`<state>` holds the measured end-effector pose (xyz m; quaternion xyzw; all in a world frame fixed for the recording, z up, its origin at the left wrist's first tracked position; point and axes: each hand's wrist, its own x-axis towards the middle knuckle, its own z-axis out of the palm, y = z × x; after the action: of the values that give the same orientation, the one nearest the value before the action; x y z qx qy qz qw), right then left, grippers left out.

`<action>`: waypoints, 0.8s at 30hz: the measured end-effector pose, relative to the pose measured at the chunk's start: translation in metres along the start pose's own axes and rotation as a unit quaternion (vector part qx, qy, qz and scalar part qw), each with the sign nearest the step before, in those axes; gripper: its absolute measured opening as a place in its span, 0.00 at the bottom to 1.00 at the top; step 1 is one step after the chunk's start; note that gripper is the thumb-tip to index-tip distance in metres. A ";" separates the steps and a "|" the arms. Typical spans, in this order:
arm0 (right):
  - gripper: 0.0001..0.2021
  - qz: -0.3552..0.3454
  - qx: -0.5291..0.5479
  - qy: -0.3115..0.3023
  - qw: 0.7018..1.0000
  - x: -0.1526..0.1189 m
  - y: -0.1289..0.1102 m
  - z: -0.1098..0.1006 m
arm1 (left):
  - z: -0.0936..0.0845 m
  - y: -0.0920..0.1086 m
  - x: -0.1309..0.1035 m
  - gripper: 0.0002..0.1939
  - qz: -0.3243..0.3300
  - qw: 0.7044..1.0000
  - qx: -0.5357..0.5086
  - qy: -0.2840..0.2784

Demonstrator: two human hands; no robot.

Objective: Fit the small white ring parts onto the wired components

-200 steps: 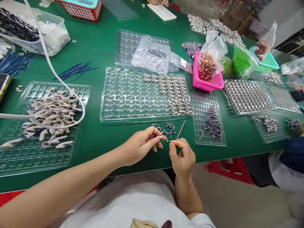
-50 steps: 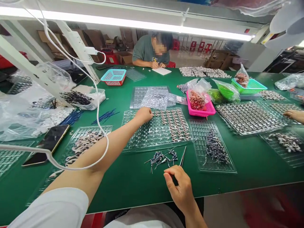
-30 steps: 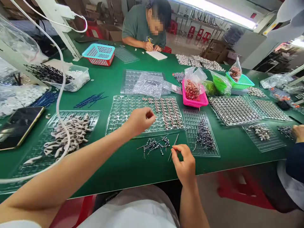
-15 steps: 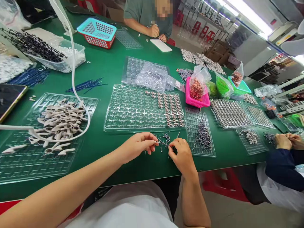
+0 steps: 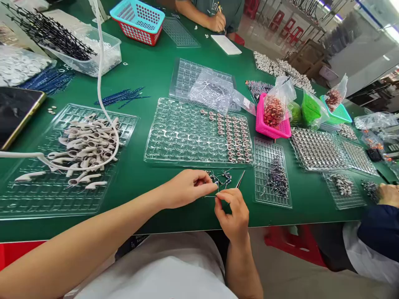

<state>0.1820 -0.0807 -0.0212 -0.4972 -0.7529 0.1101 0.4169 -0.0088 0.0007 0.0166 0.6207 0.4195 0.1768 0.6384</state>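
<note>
My left hand point(image 5: 190, 189) is closed in a pinch above the green table. Whatever lies between its fingertips is too small to make out. Close by on the right, my right hand point(image 5: 233, 214) is closed round metal tweezers point(image 5: 240, 179), one end of which sticks up past the knuckles. The fingertips of both hands nearly meet. Just behind them lies a small heap of wired electronic parts point(image 5: 226, 177). Beyond that heap is a clear blister tray point(image 5: 183, 137), whose right-hand pockets hold rows of small pinkish-brown ring-shaped parts point(image 5: 233, 135).
White curved shells point(image 5: 90, 143) pile on a tray at left, crossed by a white cable point(image 5: 100, 74). A tray of dark wired parts point(image 5: 277, 178) and a pink basket point(image 5: 273, 128) stand at right. Co-workers' hands point(image 5: 217, 21) show across the table and at far right.
The view has shifted, so the table's contents sit farther right and higher. My hands have drawn closer together, and more of the tweezers shows above my right hand.
</note>
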 end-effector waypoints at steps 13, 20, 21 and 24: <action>0.19 -0.010 -0.015 0.063 0.998 -0.006 0.003 0.005 | 0.007 0.000 0.002 0.13 -0.044 0.998 -0.013 -0.043; 0.17 0.013 0.021 0.061 0.998 -0.006 0.003 0.004 | 0.010 -0.002 0.001 0.14 -0.062 0.995 -0.055 -0.047; 0.17 0.013 0.025 0.059 0.998 -0.006 0.003 0.004 | 0.010 -0.003 0.001 0.14 -0.062 0.996 -0.058 -0.042; 0.15 0.019 0.030 0.052 0.998 -0.007 0.002 0.004 | 0.010 -0.006 0.001 0.15 -0.076 0.993 -0.083 -0.038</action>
<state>0.1816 -0.0845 -0.0279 -0.5035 -0.7173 0.1144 0.4679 -0.0028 -0.0060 0.0096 0.5380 0.4246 0.1384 0.7149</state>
